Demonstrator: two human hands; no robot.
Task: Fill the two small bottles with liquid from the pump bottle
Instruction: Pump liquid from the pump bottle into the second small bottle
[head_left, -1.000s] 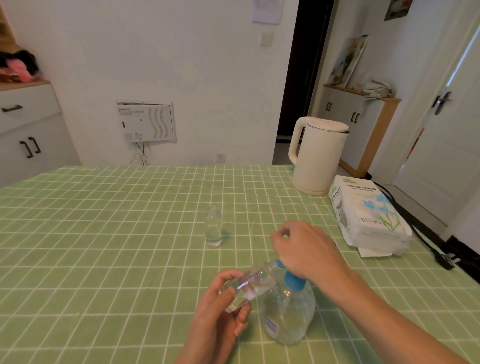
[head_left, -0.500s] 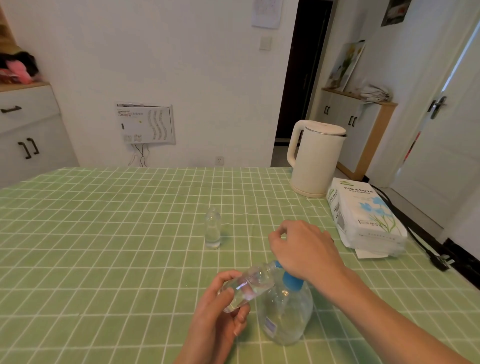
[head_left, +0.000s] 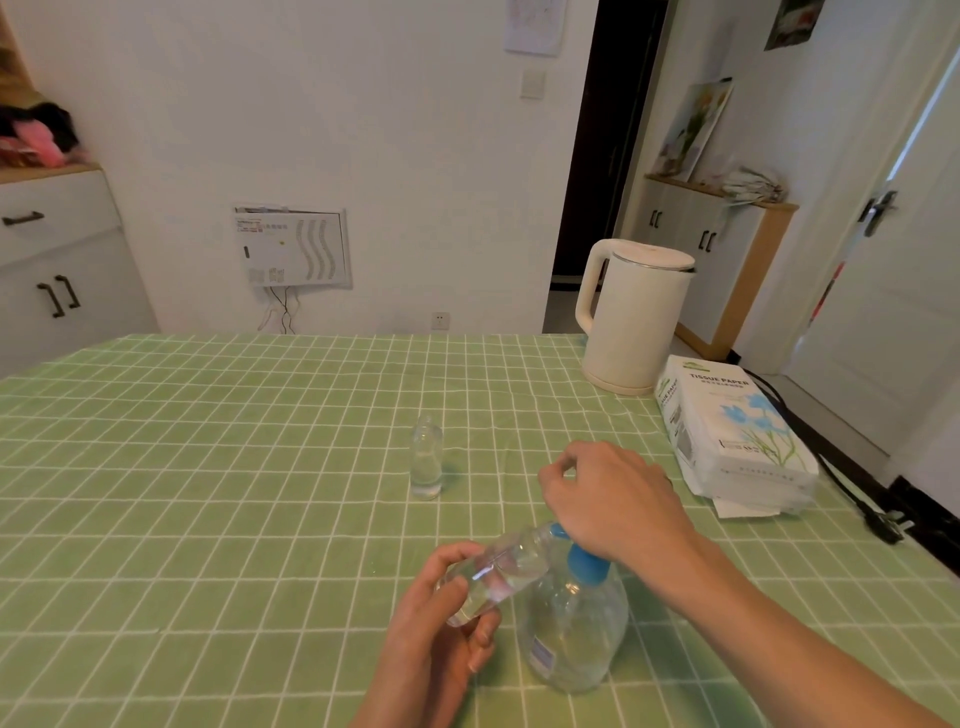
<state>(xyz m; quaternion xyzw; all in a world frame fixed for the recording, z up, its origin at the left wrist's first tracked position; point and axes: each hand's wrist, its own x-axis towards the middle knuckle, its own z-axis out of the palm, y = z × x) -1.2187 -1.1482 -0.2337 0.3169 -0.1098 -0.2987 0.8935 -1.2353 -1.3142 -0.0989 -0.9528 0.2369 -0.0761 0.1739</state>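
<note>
A large clear plastic pump bottle with a blue pump head (head_left: 571, 634) stands on the surface covered with a green checked cloth (head_left: 208, 467), near the front edge and a little right of the middle. The right hand (head_left: 613, 493) lies on top of the blue head. Its fingers (head_left: 553, 470) are bent, but the palm hides the head, so I cannot tell if they really grasp it.

The left hand (head_left: 441, 639) holds a small clear plastic bottle (head_left: 493, 571) just beside the pump bottle, on its left. The thumb and the fingers are curled around the lower part of this bottle. It is tilted, and its open mouth points up and to the right, to the blue spout that shows under the right hand. Some clear liquid seems to be inside, but how much is not clear.

A second small clear bottle (head_left: 426, 460) stands upright and alone farther back on the surface, well apart from both hands.

At the far right corner a cream electric kettle (head_left: 634, 322) stands, and just beside it lies a white pack of tissue paper with blue flowers (head_left: 732, 431). A black cable (head_left: 841, 483) runs along the right edge
</note>
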